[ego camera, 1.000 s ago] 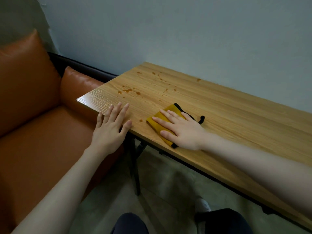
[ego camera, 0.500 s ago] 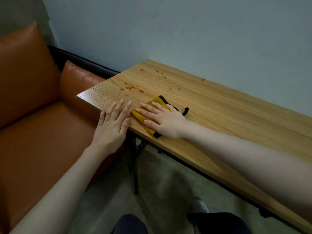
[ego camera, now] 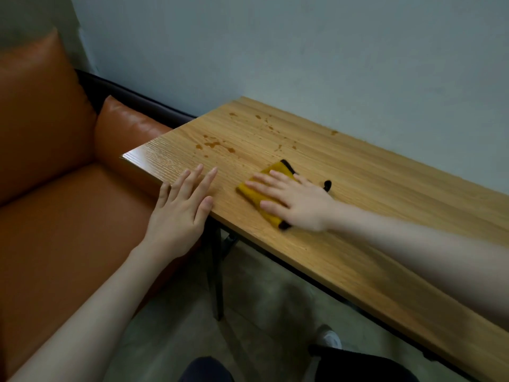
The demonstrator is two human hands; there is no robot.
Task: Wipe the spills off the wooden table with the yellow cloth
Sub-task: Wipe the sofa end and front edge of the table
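The right hand [ego camera: 297,202] is laid flat on the yellow cloth [ego camera: 257,193], with its fingers straight and spread, pointing toward ten o'clock; the cloth is pressed against the wooden surface [ego camera: 385,194] beneath the palm. The cloth is folded, edged in black, and shows past the fingertips and below the thumb; a small black loop [ego camera: 327,185] is seen just beyond the back of the hand, at about two o'clock from the knuckles. The cloth is found near the front edge of the surface, toward its left end.

The left hand [ego camera: 181,213] is placed at nine o'clock from the cloth, apart from it, with the fingers straight and relaxed. Its fingertips are rested on the front-left edge of the surface, while the palm and wrist are held off the edge. Nothing is held by it.

Brownish spills [ego camera: 214,145] are seen on the wood at about eleven o'clock from the cloth, a little way off from it, as a cluster of wet patches and drops. Further spots [ego camera: 264,119] are scattered toward the wall at twelve o'clock, and one lone drop [ego camera: 334,132] is seen near the back edge at one o'clock.

An orange leather sofa [ego camera: 55,202] is set against the left end of the surface. A grey-blue wall [ego camera: 303,51] is seen behind. A black leg [ego camera: 217,271] is visible beneath the surface, above a grey floor [ego camera: 261,312].
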